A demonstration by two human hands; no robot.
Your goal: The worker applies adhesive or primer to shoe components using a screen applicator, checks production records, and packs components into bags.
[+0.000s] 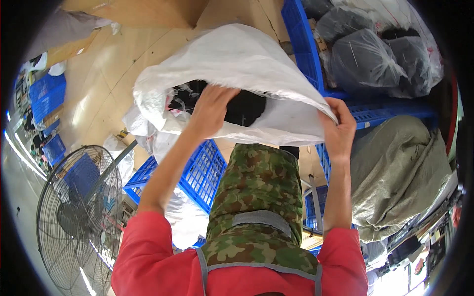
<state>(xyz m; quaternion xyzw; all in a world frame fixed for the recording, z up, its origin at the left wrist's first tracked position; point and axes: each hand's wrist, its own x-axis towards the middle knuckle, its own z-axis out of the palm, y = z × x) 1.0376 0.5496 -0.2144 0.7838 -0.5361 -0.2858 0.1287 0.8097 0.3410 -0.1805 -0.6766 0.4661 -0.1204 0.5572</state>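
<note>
Beyond a camouflage cloth apron [253, 187], pinching the rim of a gaping white woven-plastic sack [237, 54] with the right hand [340, 126]. Reaching among soft-looking black contents [249, 108] with the half-bent left hand [211, 111], fingertips hidden, grip impossible to tell. Apparently part-filled already, unfastened.

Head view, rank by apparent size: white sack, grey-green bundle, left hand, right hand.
1. White sack, clearly largest.
2. Grey-green bundle.
3. Left hand and right hand, unranked: they look about alike, and fingers are partly hidden.

Apparent size only; fisheye stretch and nearness may mislead.
</note>
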